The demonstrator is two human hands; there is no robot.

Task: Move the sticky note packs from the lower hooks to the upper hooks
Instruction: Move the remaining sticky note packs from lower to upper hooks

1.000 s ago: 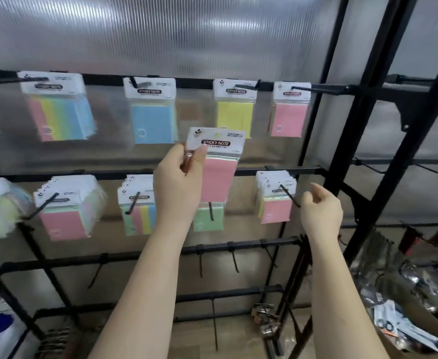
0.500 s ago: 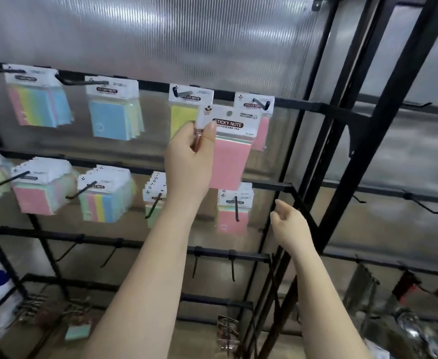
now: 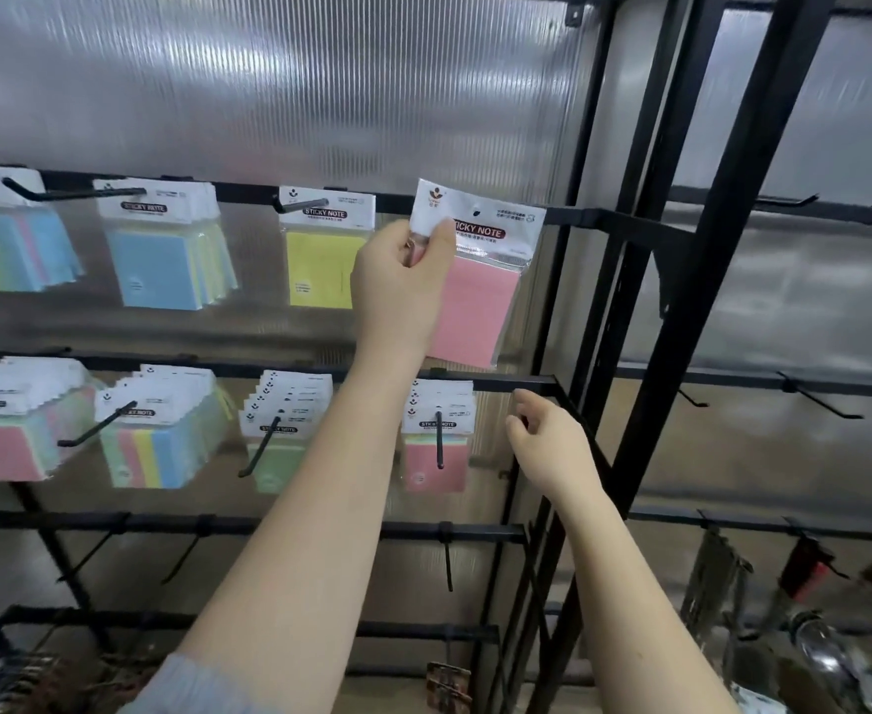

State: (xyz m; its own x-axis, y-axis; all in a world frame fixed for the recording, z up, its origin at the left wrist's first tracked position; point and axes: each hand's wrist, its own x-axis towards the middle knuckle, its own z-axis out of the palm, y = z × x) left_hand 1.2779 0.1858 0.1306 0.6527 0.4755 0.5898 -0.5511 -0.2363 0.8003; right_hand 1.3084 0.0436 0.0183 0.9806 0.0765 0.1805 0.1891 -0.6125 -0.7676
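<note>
Ribbed translucent plastic sheeting [image 3: 320, 85] forms the wall behind a black metal display rack [image 3: 681, 280], seen from a camera on the person's head. Two horizontal rails cross the rack. On the upper rail [image 3: 248, 190], packs hang from hooks: a multicoloured pack at the far left edge [image 3: 6, 239], a bunch of blue packs [image 3: 166, 249], and a single yellow pack [image 3: 327, 249]. The lower rail [image 3: 506, 383] carries fuller bunches: pink-fronted packs at the left [image 3: 11, 425], striped packs [image 3: 161, 435], green packs [image 3: 282, 430], and a pink bunch [image 3: 438, 435] hanging on a lower hook [image 3: 439, 440]. The left hand [image 3: 398, 286] is raised to the upper rail, its thumb and fingers pinching the white header card of a pink sticky note pack [image 3: 475, 280]. That pack is held slightly tilted, up against the upper rail just right of the yellow pack; whether its hanging hole is over a hook cannot be told. The right hand [image 3: 552, 445] sits lower, beside the right end of the lower rail, fingers loosely curled and holding nothing. Further rails with bare hooks run below, and a second rack section [image 3: 784, 394] stands to the right.
</note>
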